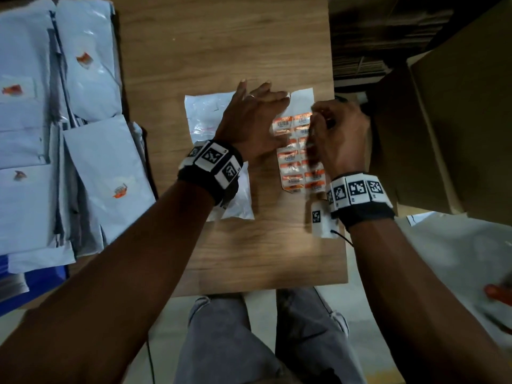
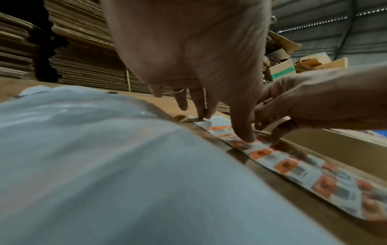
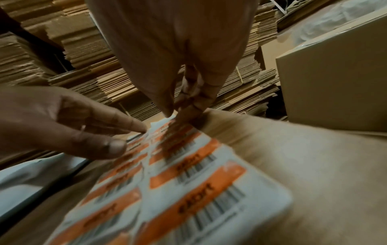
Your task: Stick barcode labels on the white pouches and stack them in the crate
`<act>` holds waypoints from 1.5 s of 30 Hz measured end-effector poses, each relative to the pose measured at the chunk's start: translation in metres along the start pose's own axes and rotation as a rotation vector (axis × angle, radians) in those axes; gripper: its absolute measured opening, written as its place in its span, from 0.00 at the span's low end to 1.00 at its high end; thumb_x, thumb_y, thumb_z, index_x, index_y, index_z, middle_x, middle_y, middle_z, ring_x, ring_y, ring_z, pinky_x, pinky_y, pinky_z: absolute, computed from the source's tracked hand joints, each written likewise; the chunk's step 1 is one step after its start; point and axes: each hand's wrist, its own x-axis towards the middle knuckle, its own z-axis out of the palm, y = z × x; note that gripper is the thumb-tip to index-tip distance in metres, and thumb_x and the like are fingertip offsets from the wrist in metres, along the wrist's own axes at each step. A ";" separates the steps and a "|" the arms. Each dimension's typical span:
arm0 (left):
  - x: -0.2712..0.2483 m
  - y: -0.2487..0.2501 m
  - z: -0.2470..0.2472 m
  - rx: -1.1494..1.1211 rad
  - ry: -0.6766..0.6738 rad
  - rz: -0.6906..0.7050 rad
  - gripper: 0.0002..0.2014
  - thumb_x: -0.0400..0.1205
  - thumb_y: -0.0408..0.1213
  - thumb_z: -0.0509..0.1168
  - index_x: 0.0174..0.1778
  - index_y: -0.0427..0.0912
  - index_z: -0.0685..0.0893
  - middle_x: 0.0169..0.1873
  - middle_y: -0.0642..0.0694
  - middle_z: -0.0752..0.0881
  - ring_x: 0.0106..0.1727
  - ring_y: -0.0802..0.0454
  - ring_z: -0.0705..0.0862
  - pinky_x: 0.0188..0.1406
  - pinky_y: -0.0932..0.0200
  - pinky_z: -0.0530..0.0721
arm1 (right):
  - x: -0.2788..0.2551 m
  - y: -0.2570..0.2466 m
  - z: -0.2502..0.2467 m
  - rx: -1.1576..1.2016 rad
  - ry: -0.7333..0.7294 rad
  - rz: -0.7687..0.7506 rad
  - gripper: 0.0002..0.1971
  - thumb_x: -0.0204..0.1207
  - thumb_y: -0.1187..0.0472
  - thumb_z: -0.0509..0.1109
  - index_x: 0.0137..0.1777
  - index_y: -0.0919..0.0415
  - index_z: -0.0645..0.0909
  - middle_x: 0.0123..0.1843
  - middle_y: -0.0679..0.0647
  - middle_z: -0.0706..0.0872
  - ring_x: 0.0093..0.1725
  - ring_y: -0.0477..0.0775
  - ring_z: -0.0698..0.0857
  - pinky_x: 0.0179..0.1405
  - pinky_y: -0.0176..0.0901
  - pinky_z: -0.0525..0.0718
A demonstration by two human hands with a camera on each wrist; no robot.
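Note:
A white pouch point(image 1: 205, 117) lies flat in the middle of the wooden table point(image 1: 249, 259), partly under my left wrist. To its right lies a sheet of orange-and-white barcode labels point(image 1: 293, 159). My left hand point(image 1: 268, 98) reaches across the pouch, and its straight fingers press the sheet's top-left part down; the left wrist view shows its fingertips point(image 2: 245, 136) on the sheet point(image 2: 293, 169) beside the pouch point(image 2: 94, 165). My right hand point(image 1: 315, 117) is curled over the sheet's upper right, and thumb and forefinger point(image 3: 178, 114) pinch a label at the sheet's point(image 3: 188, 182) far end.
Piles of white pouches point(image 1: 91, 79) bearing orange labels fill the left side, over a blue crate point(image 1: 41, 275). An open cardboard box point(image 1: 443, 134) stands right of the table. More white pouches point(image 1: 443, 259) lie at the lower right. Flattened cardboard point(image 2: 83, 49) is stacked behind.

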 end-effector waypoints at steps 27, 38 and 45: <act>0.000 -0.022 0.026 -0.110 0.057 0.050 0.43 0.72 0.69 0.62 0.81 0.48 0.76 0.84 0.52 0.70 0.87 0.45 0.62 0.86 0.35 0.47 | -0.012 -0.041 0.027 0.001 -0.119 0.201 0.14 0.74 0.55 0.62 0.38 0.58 0.88 0.40 0.56 0.91 0.42 0.57 0.89 0.45 0.54 0.88; 0.000 -0.021 0.026 -0.095 0.056 0.037 0.41 0.72 0.65 0.64 0.81 0.48 0.75 0.84 0.52 0.69 0.87 0.45 0.62 0.86 0.34 0.47 | -0.021 -0.039 0.025 0.078 -0.128 0.193 0.12 0.75 0.52 0.64 0.42 0.56 0.88 0.43 0.55 0.89 0.46 0.53 0.88 0.51 0.55 0.88; 0.001 -0.022 0.027 -0.063 0.059 0.045 0.41 0.75 0.66 0.69 0.82 0.50 0.74 0.85 0.53 0.68 0.87 0.46 0.61 0.86 0.34 0.47 | -0.024 -0.037 0.018 0.102 -0.110 0.176 0.09 0.76 0.57 0.66 0.43 0.56 0.87 0.43 0.54 0.89 0.45 0.51 0.88 0.51 0.53 0.87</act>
